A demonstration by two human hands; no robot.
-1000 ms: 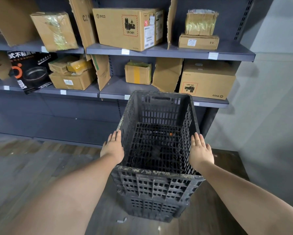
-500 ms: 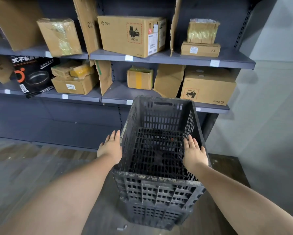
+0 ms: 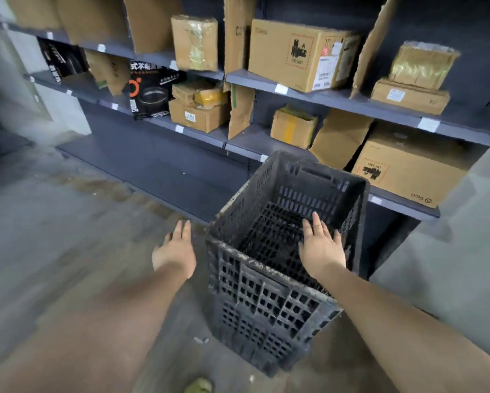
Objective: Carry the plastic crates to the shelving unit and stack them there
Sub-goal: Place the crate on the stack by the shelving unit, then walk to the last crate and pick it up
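A black slatted plastic crate (image 3: 269, 293) sits nested on top of another black crate (image 3: 255, 344) on the floor, right in front of the grey shelving unit (image 3: 266, 143). The stack's rim is dusty and the top crate is empty. My left hand (image 3: 175, 251) hovers just left of the stack, fingers spread, touching nothing. My right hand (image 3: 321, 248) floats over the top crate's right side, fingers apart, holding nothing.
Cardboard boxes (image 3: 300, 52) and a black pan carton (image 3: 150, 92) fill the shelves. A large box (image 3: 408, 168) sits on the lower shelf behind the crates. A grey wall (image 3: 450, 236) closes the right side. Small scraps (image 3: 200, 340) lie on the floor.
Both hands have come off the crate's sides and pulled back a little. My view has swung left, showing more shelving and floor. The crate stack stays where it was.
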